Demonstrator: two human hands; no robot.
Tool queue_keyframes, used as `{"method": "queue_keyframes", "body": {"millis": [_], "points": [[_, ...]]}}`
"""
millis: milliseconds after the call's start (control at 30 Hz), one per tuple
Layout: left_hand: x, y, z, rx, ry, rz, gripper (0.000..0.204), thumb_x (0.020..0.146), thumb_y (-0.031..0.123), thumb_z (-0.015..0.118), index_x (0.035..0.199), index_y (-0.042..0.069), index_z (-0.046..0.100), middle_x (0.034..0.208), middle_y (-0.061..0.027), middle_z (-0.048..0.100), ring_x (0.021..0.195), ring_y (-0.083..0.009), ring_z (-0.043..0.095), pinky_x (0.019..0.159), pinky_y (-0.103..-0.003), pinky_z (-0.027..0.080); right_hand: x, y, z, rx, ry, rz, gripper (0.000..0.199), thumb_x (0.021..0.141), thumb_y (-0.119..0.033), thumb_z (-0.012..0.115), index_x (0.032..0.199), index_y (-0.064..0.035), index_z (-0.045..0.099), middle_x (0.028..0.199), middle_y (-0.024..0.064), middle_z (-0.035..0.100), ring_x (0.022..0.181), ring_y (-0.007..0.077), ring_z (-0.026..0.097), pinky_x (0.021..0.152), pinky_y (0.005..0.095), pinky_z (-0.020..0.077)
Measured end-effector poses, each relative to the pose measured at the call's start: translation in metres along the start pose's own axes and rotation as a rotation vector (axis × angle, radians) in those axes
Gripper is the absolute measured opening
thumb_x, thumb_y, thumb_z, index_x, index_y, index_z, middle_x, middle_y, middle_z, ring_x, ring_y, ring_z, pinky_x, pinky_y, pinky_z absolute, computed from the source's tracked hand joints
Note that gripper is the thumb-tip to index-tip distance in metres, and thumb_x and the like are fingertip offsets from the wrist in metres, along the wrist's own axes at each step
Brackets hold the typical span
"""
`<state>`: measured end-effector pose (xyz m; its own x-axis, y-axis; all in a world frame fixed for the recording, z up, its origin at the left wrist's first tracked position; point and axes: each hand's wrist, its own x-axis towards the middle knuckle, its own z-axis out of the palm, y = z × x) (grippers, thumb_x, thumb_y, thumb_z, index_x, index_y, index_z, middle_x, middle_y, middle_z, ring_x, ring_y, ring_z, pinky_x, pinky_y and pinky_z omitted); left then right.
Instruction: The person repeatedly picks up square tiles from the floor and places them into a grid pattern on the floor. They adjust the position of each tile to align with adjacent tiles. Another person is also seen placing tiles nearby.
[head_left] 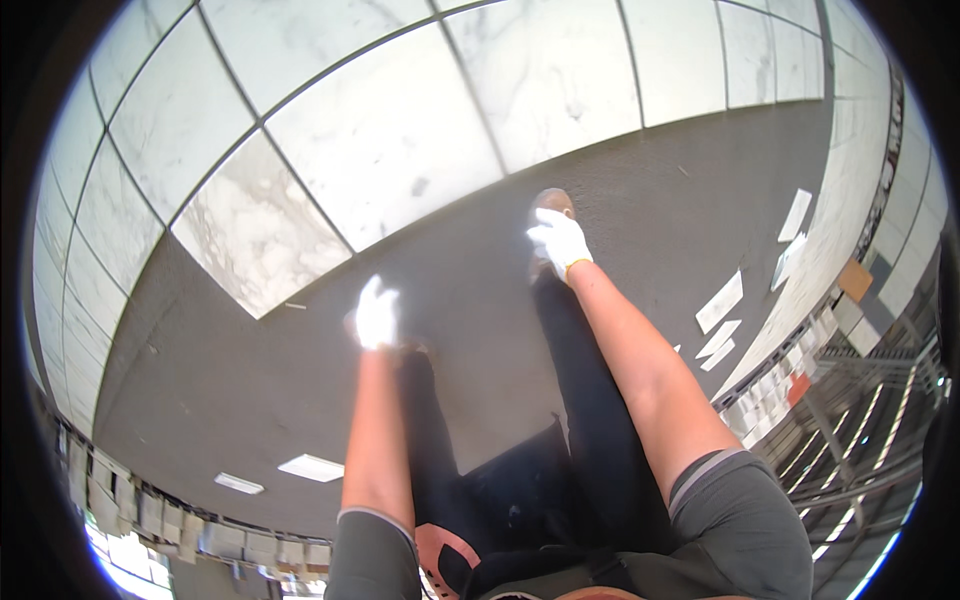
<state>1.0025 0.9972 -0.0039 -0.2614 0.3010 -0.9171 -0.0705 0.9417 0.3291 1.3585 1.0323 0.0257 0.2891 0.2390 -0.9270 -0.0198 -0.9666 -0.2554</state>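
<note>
Both my hands wear white gloves and hold nothing that I can see. My left hand is over the grey floor, its fingers smeared by motion but seemingly stretched apart. Nearest to it is the lower corner of a beige-veined marble tile, with a gap between. My right hand, in a glove with a yellow cuff edge, is farther forward, over my brown right shoe. Its fingers look spread, though glare washes out their detail. Ahead of both hands lie large white marble-look tiles with dark joints.
Bare grey screed borders the tiles. White tile offcuts are scattered at the right, and two more pale pieces lie at the lower left. Rows of sample boards and metal racks line the lower edges.
</note>
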Motion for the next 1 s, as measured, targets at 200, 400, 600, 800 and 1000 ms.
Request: {"method": "queue_keyframes", "body": {"millis": [200, 400, 600, 800, 1000], "points": [[-0.125, 0.014, 0.013, -0.062, -0.320, -0.326, 0.016, 0.092, 0.000, 0.053, 0.087, 0.015, 0.050, 0.068, 0.0057, 0.042, 0.056, -0.0084, 0.044, 0.047, -0.025, 0.035, -0.148, -0.054, 0.002, 0.161, -0.353, -0.037, 0.050, 0.092, -0.015, 0.069, 0.139, -0.0019, 0.055, 0.125, 0.0110, 0.065, 0.099, 0.0167, 0.064, 0.084, 0.0297, 0.0538], [-0.250, 0.059, 0.005, 0.194, -0.374, -0.209, 0.049, 0.093, 0.012, 0.061, 0.138, -0.004, 0.053, 0.124, -0.0117, 0.064, 0.108, -0.0181, 0.062, 0.091, -0.029, 0.050, -0.297, -0.070, 0.005, 0.357, -0.523, -0.093, 0.050, 0.094, -0.014, 0.068, 0.140, -0.0003, 0.054, 0.133, 0.0113, 0.061, 0.114, 0.0170, 0.061, 0.095, 0.0301, 0.0500], [-0.340, 0.112, -0.057, -0.045, -0.234, -0.264, 0.048, 0.094, 0.006, 0.060, 0.140, -0.001, 0.051, 0.114, -0.0103, 0.064, 0.093, -0.0197, 0.064, 0.078, -0.032, 0.055, -0.385, -0.058, -0.043, 0.520, -0.483, 0.137, 0.046, 0.094, -0.016, 0.067, 0.136, -0.0008, 0.057, 0.123, 0.0092, 0.064, 0.099, 0.0125, 0.063, 0.082, 0.0281, 0.0520], [-0.443, 0.149, -0.148, -0.002, 0.000, -0.158, 0.051, 0.094, 0.012, 0.063, 0.142, 0.007, 0.050, 0.114, -0.0071, 0.064, 0.093, -0.0224, 0.066, 0.079, -0.038, 0.056, -0.424, -0.059, -0.154, 0.523, -0.326, -0.003, 0.045, 0.093, -0.015, 0.068, 0.134, -0.0009, 0.059, 0.114, 0.0081, 0.067, 0.089, 0.0138, 0.065, 0.075, 0.0286, 0.0543], [-0.533, 0.142, -0.193, -0.006, 0.091, -0.131, 0.056, 0.093, 0.008, 0.063, 0.146, 0.002, 0.045, 0.115, -0.0108, 0.063, 0.093, -0.0228, 0.066, 0.078, -0.037, 0.056, -0.432, -0.014, -0.265, 0.379, -0.101, -0.051, 0.039, 0.092, -0.015, 0.069, 0.130, -0.0063, 0.063, 0.101, 0.0042, 0.069, 0.079, 0.0120, 0.065, 0.068, 0.0285, 0.0541]]}}
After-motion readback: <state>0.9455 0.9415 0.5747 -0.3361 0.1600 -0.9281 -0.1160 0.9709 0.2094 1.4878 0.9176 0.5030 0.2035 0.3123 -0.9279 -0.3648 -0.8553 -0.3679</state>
